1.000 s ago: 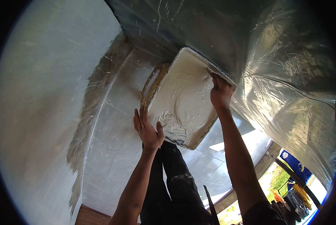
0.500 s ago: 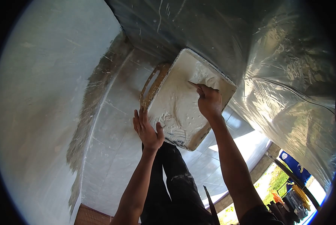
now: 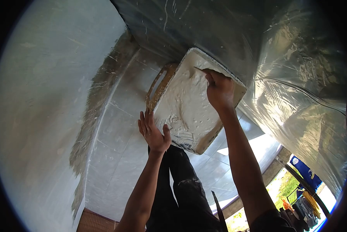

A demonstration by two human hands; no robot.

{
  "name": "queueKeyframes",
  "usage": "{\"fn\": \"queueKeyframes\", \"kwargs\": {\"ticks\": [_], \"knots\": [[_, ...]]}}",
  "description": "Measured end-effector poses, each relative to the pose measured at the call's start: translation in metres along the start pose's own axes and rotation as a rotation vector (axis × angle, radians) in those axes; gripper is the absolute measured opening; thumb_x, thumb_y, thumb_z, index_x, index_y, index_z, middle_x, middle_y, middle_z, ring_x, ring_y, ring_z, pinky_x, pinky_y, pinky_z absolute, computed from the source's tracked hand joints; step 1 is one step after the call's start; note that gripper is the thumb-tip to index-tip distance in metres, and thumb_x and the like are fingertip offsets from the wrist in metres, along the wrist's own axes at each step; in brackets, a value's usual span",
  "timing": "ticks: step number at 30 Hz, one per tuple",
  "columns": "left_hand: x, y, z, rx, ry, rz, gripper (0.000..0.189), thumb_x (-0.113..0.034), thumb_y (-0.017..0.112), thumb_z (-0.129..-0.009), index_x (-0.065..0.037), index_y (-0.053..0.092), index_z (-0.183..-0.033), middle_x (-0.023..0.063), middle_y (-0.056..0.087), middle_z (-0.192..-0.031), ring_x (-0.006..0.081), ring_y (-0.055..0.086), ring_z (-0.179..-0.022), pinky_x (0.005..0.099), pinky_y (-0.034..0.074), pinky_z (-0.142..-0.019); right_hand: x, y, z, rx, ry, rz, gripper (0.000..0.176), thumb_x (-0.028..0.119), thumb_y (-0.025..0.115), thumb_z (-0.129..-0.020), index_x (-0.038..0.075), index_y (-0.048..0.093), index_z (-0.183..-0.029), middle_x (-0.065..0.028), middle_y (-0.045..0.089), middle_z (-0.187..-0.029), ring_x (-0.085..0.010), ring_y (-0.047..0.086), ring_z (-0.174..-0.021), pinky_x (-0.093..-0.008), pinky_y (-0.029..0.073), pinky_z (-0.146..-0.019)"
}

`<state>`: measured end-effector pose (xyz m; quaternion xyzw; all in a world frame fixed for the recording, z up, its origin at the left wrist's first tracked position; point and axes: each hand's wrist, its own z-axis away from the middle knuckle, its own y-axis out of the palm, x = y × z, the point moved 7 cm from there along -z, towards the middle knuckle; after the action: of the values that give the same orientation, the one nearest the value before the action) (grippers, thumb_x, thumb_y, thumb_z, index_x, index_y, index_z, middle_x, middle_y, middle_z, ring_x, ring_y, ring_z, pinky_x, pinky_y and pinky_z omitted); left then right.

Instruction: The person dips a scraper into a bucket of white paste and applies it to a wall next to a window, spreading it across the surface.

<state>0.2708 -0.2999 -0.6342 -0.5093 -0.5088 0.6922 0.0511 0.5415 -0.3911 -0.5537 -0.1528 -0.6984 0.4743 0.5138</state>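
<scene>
A rectangular tray with a smeared rim holds thick white paste, ridged and pitted on top. Inside its upper part, my right hand is closed around a thin flat scraper. Only a narrow tip of the scraper shows past the fingers, low over the paste; the rest is hidden in the hand. My left hand lies at the tray's lower left edge, fingers stretched out and thumb apart, palm against the side. Beside the tray's upper left edge shows a brown slotted piece.
A pale wall with a rough grey strip along its base rises on the left. Plastic sheeting hangs behind and to the right. Grey floor tiles lie below, with my dark-trousered legs under the tray. Clothes hang outside, lower right.
My right hand has moved up and slightly right over the paste, taking the scraper toward the tray's far end. My left hand stays at the edge, almost unmoved.
</scene>
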Motion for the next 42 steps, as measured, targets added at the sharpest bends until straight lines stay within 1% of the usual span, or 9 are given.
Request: {"fn": "queueKeyframes", "kwargs": {"ticks": [7,10,16,19,22,25,30,36,42], "knots": [[0.002,0.000,-0.001,-0.003,-0.006,0.025,0.073,-0.043,0.051,-0.100,0.000,0.031,-0.155,0.0256,0.038,-0.160,0.0510,0.027,-0.151,0.0670,0.015,-0.122,0.008,0.033,0.025,0.096,-0.261,-0.043,0.043,-0.013,0.059,-0.080,0.010,0.079,-0.111,-0.0131,0.078,-0.102,-0.0305,0.075,-0.093,-0.0387,0.059,-0.084],[0.003,-0.001,0.000,0.020,-0.022,0.044,0.074,-0.045,0.049,-0.101,0.001,0.031,-0.155,0.0258,0.038,-0.159,0.0511,0.027,-0.151,0.0668,0.015,-0.122,-0.004,0.015,0.020,0.261,-0.106,0.037,0.037,-0.012,0.060,-0.083,0.008,0.079,-0.108,-0.0139,0.078,-0.101,-0.0325,0.075,-0.091,-0.0400,0.060,-0.081],[0.001,-0.002,0.000,0.020,-0.010,0.035,0.075,-0.048,0.046,-0.103,0.001,0.030,-0.156,0.0264,0.038,-0.159,0.0513,0.028,-0.151,0.0663,0.015,-0.121,0.022,0.030,-0.013,0.019,-0.330,-0.015,0.045,-0.014,0.059,-0.077,0.009,0.078,-0.111,-0.0151,0.077,-0.102,-0.0319,0.075,-0.091,-0.0395,0.060,-0.082],[0.002,-0.002,-0.001,0.030,-0.002,0.053,0.075,-0.049,0.046,-0.103,0.001,0.030,-0.156,0.0267,0.038,-0.159,0.0516,0.029,-0.150,0.0662,0.015,-0.121,0.026,0.036,0.032,0.188,-0.338,-0.105,0.048,-0.014,0.058,-0.077,0.010,0.079,-0.112,-0.0134,0.078,-0.103,-0.0282,0.076,-0.092,-0.0384,0.060,-0.083],[0.005,-0.003,0.000,0.042,-0.020,0.062,0.076,-0.051,0.044,-0.103,-0.002,0.028,-0.159,0.0229,0.037,-0.161,0.0494,0.028,-0.151,0.0656,0.015,-0.122,0.015,0.023,0.044,0.406,-0.153,-0.062,0.041,-0.012,0.059,-0.082,0.010,0.080,-0.110,-0.0134,0.078,-0.101,-0.0283,0.076,-0.090,-0.0388,0.059,-0.081],[0.003,0.000,0.001,0.044,-0.012,0.058,0.076,-0.051,0.044,-0.103,-0.002,0.027,-0.160,0.0231,0.036,-0.161,0.0499,0.028,-0.151,0.0657,0.016,-0.122,0.004,0.017,0.019,0.291,0.018,-0.028,0.042,-0.010,0.058,-0.081,0.017,0.081,-0.104,-0.0056,0.079,-0.097,-0.0210,0.074,-0.100,-0.0390,0.049,-0.089],[0.002,-0.003,-0.001,0.043,-0.001,0.059,0.077,-0.052,0.043,-0.104,-0.001,0.027,-0.159,0.0240,0.037,-0.161,0.0498,0.029,-0.151,0.0656,0.015,-0.122,0.042,0.039,0.056,0.174,-0.388,0.100,0.046,-0.012,0.061,-0.072,0.013,0.075,-0.108,-0.0017,0.079,-0.104,-0.0185,0.072,-0.106,-0.0411,0.045,-0.097],[0.001,-0.003,0.000,0.053,0.018,0.069,0.077,-0.050,0.045,-0.103,0.003,0.029,-0.156,0.0288,0.037,-0.159,0.0512,0.029,-0.150,0.0657,0.015,-0.121,0.030,0.002,0.074,0.434,-0.359,0.115,0.048,-0.014,0.060,-0.070,0.014,0.074,-0.106,0.0011,0.077,-0.110,-0.0167,0.071,-0.105,-0.0400,0.044,-0.091],[0.000,-0.004,-0.001,0.041,0.016,0.072,0.069,-0.044,0.038,-0.107,0.003,0.028,-0.157,0.0285,0.037,-0.160,0.0513,0.028,-0.151,0.0658,0.015,-0.121,0.046,0.041,0.079,0.279,-0.521,0.176,0.045,-0.007,0.067,-0.069,0.013,0.074,-0.109,0.0014,0.076,-0.114,-0.0153,0.067,-0.114,-0.0402,0.041,-0.100]]}}
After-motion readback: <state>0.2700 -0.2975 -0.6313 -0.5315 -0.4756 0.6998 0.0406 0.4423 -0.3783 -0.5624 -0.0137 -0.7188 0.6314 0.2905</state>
